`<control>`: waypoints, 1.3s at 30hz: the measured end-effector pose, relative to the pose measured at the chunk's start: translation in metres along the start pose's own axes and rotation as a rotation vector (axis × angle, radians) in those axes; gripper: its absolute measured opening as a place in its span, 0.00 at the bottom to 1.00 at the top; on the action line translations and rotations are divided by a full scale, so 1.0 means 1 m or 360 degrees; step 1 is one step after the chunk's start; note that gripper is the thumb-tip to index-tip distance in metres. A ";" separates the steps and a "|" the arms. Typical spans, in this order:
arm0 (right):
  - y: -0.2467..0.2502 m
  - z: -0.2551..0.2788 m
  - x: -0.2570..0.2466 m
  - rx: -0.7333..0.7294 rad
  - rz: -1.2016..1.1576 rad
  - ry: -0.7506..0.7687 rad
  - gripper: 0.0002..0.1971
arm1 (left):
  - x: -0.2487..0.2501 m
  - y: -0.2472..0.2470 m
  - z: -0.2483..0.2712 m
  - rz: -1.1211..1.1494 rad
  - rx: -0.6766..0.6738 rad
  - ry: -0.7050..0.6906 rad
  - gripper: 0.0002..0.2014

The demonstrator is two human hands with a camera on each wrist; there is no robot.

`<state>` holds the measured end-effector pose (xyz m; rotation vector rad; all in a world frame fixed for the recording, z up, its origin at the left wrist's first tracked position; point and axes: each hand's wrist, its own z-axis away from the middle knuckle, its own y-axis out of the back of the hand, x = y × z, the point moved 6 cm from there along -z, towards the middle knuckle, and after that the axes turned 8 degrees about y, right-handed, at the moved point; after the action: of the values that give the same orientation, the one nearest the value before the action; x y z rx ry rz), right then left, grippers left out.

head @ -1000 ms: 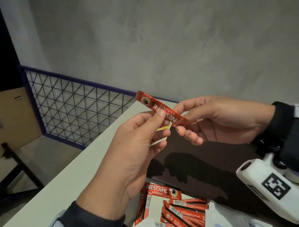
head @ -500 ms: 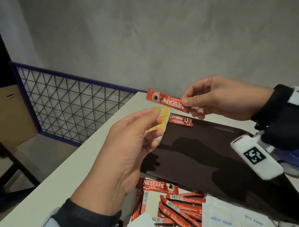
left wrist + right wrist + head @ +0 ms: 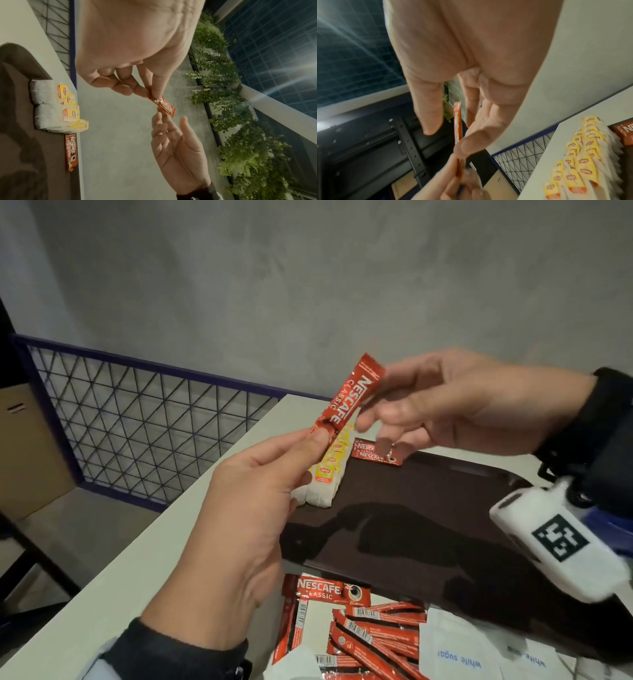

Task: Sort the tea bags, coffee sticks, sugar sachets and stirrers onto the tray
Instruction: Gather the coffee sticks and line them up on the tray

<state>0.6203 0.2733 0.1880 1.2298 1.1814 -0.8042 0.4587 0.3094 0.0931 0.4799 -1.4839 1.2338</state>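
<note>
A red Nescafe coffee stick (image 3: 352,395) stands tilted in the air above the dark brown tray (image 3: 428,508). My left hand (image 3: 318,436) pinches its lower end between thumb and forefinger. My right hand (image 3: 373,412) reaches in with straight fingers that touch the stick's upper end; its thumb stands apart in the left wrist view. On the tray's far left corner lies a row of yellow-tagged tea bags (image 3: 329,470), with two coffee sticks (image 3: 376,451) beside them. Loose coffee sticks (image 3: 370,631) and white sugar sachets (image 3: 459,652) lie on the table in front of the tray. No stirrers are in view.
The pale table (image 3: 137,542) ends at its left edge, with a drop to the floor. A blue-framed mesh railing (image 3: 137,419) stands beyond that edge. A grey wall closes the back. A white marker block (image 3: 558,539) hangs from my right wrist over the tray.
The stick has swung from lying level in my right hand's grip to standing tilted. My left hand has taken hold of its lower end and my right fingers have loosened.
</note>
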 end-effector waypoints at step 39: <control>0.148 -0.050 0.185 0.0640 0.1088 -0.0798 0.03 | -0.008 0.011 -0.009 -0.0064 0.0216 0.0142 0.18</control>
<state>0.7935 0.3756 0.0534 1.5131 0.1573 -0.7698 0.4563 0.3188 0.0797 0.5361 -1.3152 1.3128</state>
